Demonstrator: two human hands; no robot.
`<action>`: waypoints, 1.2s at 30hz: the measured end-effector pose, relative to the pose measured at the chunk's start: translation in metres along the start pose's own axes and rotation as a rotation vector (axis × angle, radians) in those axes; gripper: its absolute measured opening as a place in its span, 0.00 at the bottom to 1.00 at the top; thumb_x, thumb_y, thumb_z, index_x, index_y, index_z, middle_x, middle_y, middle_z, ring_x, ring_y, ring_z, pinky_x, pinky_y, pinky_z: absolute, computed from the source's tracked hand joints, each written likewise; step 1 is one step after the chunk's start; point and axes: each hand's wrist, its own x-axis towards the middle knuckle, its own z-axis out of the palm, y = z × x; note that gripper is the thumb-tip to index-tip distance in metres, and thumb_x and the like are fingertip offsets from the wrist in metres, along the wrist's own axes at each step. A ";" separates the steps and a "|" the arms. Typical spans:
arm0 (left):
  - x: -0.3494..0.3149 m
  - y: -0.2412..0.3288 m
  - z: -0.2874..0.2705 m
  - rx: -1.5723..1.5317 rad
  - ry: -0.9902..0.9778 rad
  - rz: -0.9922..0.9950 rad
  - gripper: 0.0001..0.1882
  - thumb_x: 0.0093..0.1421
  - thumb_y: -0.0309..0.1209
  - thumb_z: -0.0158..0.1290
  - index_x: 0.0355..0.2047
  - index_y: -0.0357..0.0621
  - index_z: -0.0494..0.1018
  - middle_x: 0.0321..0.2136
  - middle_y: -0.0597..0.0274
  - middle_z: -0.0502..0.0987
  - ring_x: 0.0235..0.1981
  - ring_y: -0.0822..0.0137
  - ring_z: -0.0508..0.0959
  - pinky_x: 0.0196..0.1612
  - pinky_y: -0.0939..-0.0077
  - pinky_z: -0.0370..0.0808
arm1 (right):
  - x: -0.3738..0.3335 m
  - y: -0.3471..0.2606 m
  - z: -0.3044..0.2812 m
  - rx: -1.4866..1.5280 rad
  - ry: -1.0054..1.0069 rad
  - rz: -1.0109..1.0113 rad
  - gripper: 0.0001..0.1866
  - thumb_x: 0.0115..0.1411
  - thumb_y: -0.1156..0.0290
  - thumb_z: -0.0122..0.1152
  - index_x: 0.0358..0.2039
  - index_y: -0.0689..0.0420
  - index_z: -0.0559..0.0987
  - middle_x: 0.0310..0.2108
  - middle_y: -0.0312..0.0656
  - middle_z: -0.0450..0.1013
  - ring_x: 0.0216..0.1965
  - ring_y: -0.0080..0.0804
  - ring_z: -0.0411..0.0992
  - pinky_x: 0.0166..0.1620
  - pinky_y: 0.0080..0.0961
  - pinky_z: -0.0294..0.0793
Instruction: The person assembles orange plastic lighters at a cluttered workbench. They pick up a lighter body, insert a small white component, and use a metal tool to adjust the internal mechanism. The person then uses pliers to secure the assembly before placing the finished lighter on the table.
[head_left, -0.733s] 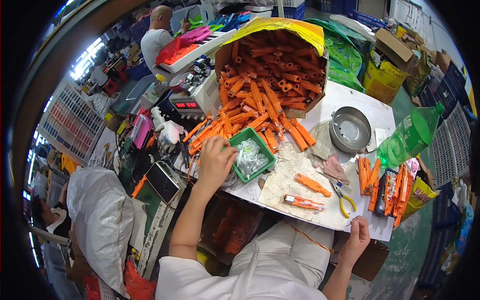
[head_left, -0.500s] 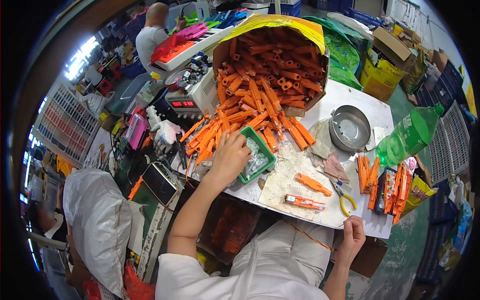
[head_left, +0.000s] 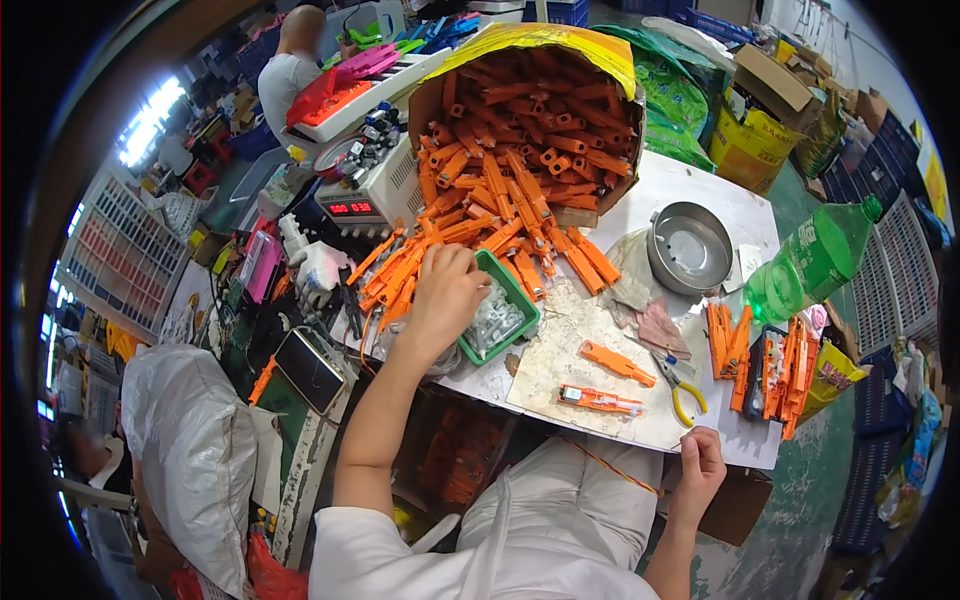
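Note:
My left hand (head_left: 447, 302) is at the left edge of a green plastic tray (head_left: 534, 318) of small pale parts (head_left: 497, 325). Its fingers are curled with the tips bent down, and whatever they hold is hidden. Just beyond it spreads a heap of orange plastic casings (head_left: 400, 272). My right hand (head_left: 698, 468) is closed in a pinch at the table's front edge; I cannot make out what is in it. Between the hands lie an orange half-shell (head_left: 617, 362) and an orange casing with parts fitted inside (head_left: 600, 400). Yellow-handled pliers (head_left: 682, 395) rest near my right hand.
A large bag-lined box (head_left: 627, 150) of orange casings stands at the back, beside a power supply (head_left: 385, 190). To the right are a metal bowl (head_left: 727, 262), a green bottle (head_left: 815, 258) and grouped orange casings (head_left: 790, 370). A phone (head_left: 312, 368) lies left.
The whole view has shifted slightly left. My left hand stays by the green tray, its fingers a little more curled. My right hand keeps its pinch at the table edge.

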 end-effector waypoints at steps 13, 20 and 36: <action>-0.001 0.006 0.000 -0.056 -0.137 0.041 0.16 0.43 0.15 0.49 0.29 0.46 0.79 0.33 0.59 0.68 0.46 0.58 0.66 0.57 0.58 0.57 | -0.001 0.004 -0.002 0.029 0.003 0.031 0.07 0.58 0.74 0.58 0.26 0.63 0.72 0.32 0.35 0.66 0.34 0.19 0.62 0.40 0.15 0.60; -0.002 0.002 -0.002 0.040 -0.069 -0.028 0.19 0.43 0.14 0.49 0.33 0.46 0.79 0.35 0.59 0.67 0.48 0.56 0.66 0.61 0.54 0.54 | -0.003 0.010 -0.002 0.018 -0.002 0.036 0.07 0.58 0.74 0.59 0.27 0.63 0.73 0.32 0.35 0.66 0.34 0.20 0.62 0.39 0.16 0.61; -0.008 -0.004 0.011 0.114 -0.049 -0.077 0.21 0.43 0.14 0.49 0.35 0.49 0.79 0.40 0.57 0.67 0.55 0.56 0.62 0.64 0.47 0.46 | -0.004 0.009 0.002 0.031 -0.010 0.056 0.07 0.57 0.74 0.61 0.26 0.63 0.74 0.31 0.36 0.66 0.34 0.22 0.63 0.40 0.17 0.61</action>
